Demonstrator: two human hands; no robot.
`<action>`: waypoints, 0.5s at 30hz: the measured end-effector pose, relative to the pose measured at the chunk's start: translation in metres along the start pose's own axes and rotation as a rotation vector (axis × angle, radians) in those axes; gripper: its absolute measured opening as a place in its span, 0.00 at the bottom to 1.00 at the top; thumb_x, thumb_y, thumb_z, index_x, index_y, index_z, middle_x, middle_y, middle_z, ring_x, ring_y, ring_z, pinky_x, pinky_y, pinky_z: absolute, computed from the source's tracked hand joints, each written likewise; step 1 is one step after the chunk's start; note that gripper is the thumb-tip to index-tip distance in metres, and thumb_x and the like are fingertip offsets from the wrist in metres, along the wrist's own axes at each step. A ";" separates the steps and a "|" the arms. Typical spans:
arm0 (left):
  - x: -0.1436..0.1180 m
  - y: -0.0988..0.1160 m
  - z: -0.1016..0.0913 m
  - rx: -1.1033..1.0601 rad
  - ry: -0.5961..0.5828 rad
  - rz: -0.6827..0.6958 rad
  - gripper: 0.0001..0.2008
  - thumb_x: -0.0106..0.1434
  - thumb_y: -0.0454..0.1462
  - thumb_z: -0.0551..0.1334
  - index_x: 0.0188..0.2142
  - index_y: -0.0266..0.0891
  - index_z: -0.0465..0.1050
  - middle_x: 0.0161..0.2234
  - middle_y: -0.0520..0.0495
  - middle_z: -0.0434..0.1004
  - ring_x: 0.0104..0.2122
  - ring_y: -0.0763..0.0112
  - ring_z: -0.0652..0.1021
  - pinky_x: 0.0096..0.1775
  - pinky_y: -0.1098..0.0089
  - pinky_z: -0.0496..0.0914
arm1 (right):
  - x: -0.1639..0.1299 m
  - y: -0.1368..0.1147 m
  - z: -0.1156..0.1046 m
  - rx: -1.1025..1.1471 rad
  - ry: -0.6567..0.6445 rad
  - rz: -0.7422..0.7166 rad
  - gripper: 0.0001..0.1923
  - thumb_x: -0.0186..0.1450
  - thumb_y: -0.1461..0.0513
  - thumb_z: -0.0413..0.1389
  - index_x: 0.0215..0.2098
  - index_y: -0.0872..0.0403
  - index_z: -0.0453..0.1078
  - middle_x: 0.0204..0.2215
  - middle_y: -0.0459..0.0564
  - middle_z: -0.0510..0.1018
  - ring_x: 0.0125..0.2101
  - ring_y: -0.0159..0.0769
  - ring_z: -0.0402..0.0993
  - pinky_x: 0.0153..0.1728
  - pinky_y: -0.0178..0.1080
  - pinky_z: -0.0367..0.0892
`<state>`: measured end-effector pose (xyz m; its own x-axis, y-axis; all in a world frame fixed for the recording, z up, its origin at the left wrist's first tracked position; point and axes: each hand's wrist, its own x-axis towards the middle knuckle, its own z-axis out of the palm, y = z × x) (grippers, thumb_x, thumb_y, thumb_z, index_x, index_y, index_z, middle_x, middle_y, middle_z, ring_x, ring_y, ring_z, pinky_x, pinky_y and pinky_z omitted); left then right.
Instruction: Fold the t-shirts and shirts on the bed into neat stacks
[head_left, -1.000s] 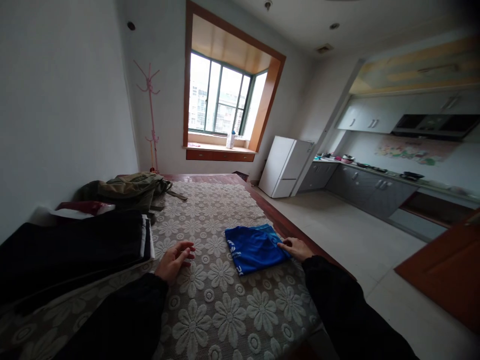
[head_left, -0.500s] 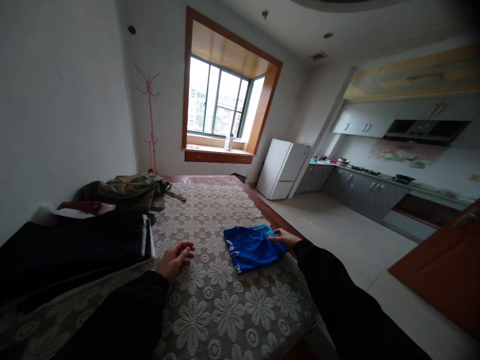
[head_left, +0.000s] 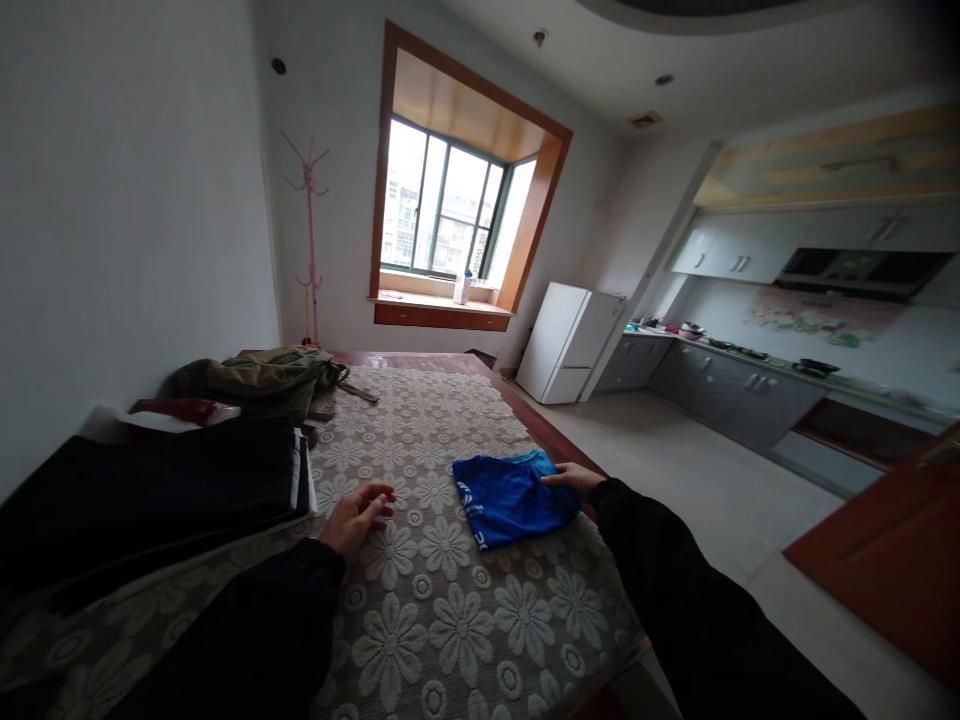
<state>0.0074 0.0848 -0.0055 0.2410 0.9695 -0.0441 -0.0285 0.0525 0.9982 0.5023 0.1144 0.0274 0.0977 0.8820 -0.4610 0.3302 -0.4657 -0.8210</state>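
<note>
A folded blue sports shirt with white print and a lighter blue part along its far edge lies on the lace tablecloth. My right hand is at the shirt's right edge, its fingers closed on the fabric; the fingertips are partly hidden by their angle. To the left of the shirt, my left hand rests just over the cloth with loosely curled fingers held apart. Nothing is in it, and a stretch of lace separates it from the shirt.
Dark folded clothing lies along the table's left side, with a green-brown backpack beyond it. A dark red and white item sits between them. Past the table stand a pink coat rack and a white fridge; a wooden door is at right.
The whole view has shifted slightly. On the shirt's right edge, my right hand has turned a little, palm further down. The shirt and my left hand stay about where they were.
</note>
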 end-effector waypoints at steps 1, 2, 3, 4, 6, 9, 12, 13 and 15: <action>0.000 0.000 0.000 0.000 0.000 0.000 0.26 0.54 0.56 0.69 0.42 0.39 0.77 0.42 0.38 0.84 0.40 0.56 0.84 0.37 0.62 0.77 | 0.000 0.000 -0.001 0.014 -0.002 0.002 0.20 0.50 0.58 0.76 0.36 0.57 0.78 0.34 0.53 0.86 0.41 0.46 0.84 0.49 0.45 0.79; 0.000 0.000 0.000 0.001 0.002 0.000 0.26 0.54 0.56 0.69 0.42 0.39 0.77 0.43 0.38 0.84 0.40 0.56 0.83 0.37 0.62 0.77 | 0.001 -0.001 -0.002 0.026 -0.001 0.005 0.20 0.50 0.58 0.75 0.37 0.56 0.77 0.34 0.53 0.86 0.41 0.46 0.85 0.49 0.45 0.79; 0.000 0.000 0.000 0.001 0.004 0.000 0.26 0.54 0.56 0.69 0.42 0.39 0.77 0.43 0.38 0.84 0.40 0.56 0.83 0.37 0.62 0.77 | 0.001 -0.001 -0.002 0.037 -0.001 0.010 0.19 0.51 0.58 0.75 0.36 0.56 0.77 0.34 0.53 0.86 0.41 0.46 0.85 0.49 0.46 0.79; 0.000 0.000 0.000 0.000 0.005 -0.001 0.26 0.54 0.56 0.69 0.42 0.39 0.77 0.43 0.38 0.84 0.40 0.56 0.83 0.37 0.62 0.76 | 0.001 -0.001 -0.003 0.048 -0.001 0.016 0.18 0.52 0.59 0.74 0.36 0.56 0.76 0.34 0.52 0.85 0.41 0.45 0.85 0.49 0.46 0.79; 0.000 -0.001 0.001 -0.001 0.009 0.000 0.26 0.54 0.56 0.69 0.42 0.39 0.77 0.42 0.38 0.84 0.40 0.56 0.83 0.36 0.62 0.76 | 0.001 -0.002 -0.004 0.068 -0.013 0.028 0.16 0.54 0.59 0.73 0.37 0.55 0.76 0.35 0.52 0.85 0.41 0.45 0.85 0.50 0.46 0.79; 0.000 -0.002 0.002 -0.003 0.020 0.007 0.27 0.53 0.57 0.69 0.41 0.39 0.77 0.43 0.37 0.84 0.40 0.56 0.83 0.37 0.63 0.76 | -0.002 -0.003 -0.003 0.086 -0.051 0.046 0.14 0.55 0.61 0.71 0.36 0.57 0.76 0.35 0.54 0.86 0.43 0.47 0.84 0.51 0.47 0.78; 0.000 -0.003 0.003 -0.003 0.031 0.014 0.27 0.53 0.57 0.68 0.42 0.39 0.77 0.43 0.38 0.84 0.41 0.56 0.83 0.36 0.63 0.76 | -0.005 -0.004 -0.002 0.092 -0.074 0.057 0.12 0.56 0.62 0.70 0.35 0.58 0.77 0.34 0.56 0.85 0.42 0.48 0.85 0.52 0.47 0.77; 0.000 -0.003 0.003 -0.003 0.032 0.015 0.27 0.54 0.57 0.68 0.42 0.39 0.77 0.43 0.38 0.84 0.41 0.56 0.83 0.36 0.63 0.76 | -0.006 -0.004 -0.001 0.096 -0.077 0.057 0.11 0.57 0.62 0.70 0.35 0.59 0.77 0.34 0.56 0.85 0.42 0.48 0.85 0.52 0.47 0.77; 0.000 -0.004 0.003 -0.005 0.035 0.018 0.26 0.54 0.56 0.68 0.41 0.39 0.77 0.43 0.38 0.84 0.40 0.56 0.83 0.36 0.63 0.76 | -0.008 -0.004 0.000 0.104 -0.085 0.056 0.12 0.57 0.62 0.70 0.36 0.58 0.77 0.35 0.56 0.86 0.41 0.47 0.85 0.51 0.46 0.78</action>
<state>0.0106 0.0840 -0.0098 0.2065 0.9781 -0.0276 -0.0376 0.0361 0.9986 0.5003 0.1089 0.0344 0.0319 0.8473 -0.5302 0.2274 -0.5227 -0.8216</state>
